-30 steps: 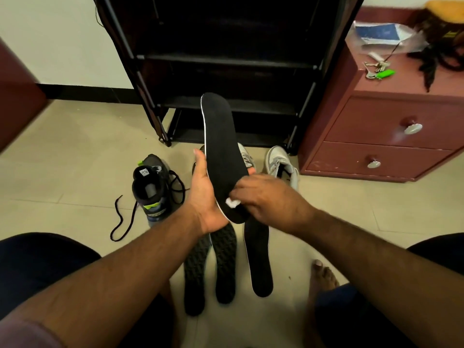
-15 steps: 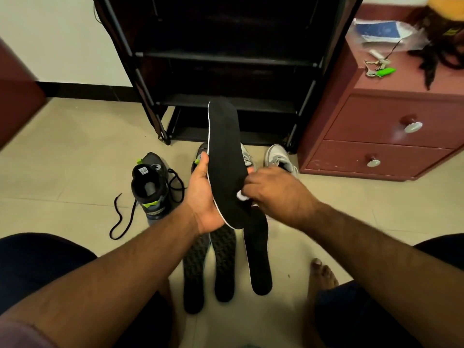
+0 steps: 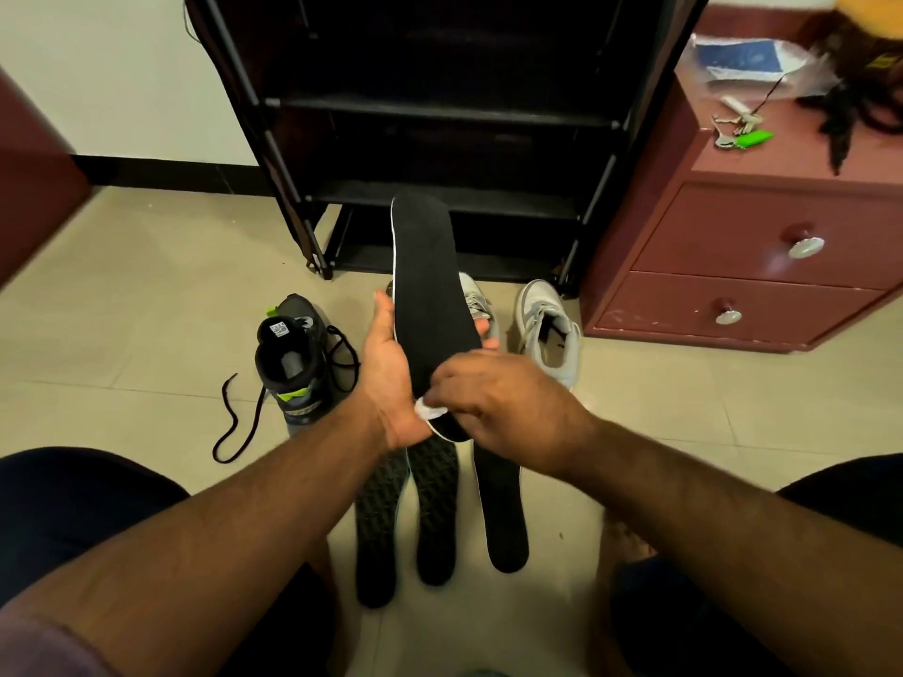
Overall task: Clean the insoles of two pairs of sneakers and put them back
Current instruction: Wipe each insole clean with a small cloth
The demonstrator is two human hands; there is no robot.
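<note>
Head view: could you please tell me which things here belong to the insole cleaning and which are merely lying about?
Job in hand:
held insole
white wipe
left hand
right hand
three floor insoles
black sneaker
white sneakers

Lying about:
keys
plastic bag
shoe rack

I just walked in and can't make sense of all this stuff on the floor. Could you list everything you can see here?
held insole: 1, black with a white edge, in the left hand
white wipe: 1, white, at the held insole's near end
floor insoles: 3, black, side by side on the tiles
black sneaker: 1, black and green, left, laces loose
grey sneakers: 2, pale grey, before the rack
shoe rack: 1, black, against the wall
drawer chest: 1, reddish, right
keys: 1 bunch, green tag, on the chest
left hand: cradles the held insole
right hand: pinches the wipe
</note>
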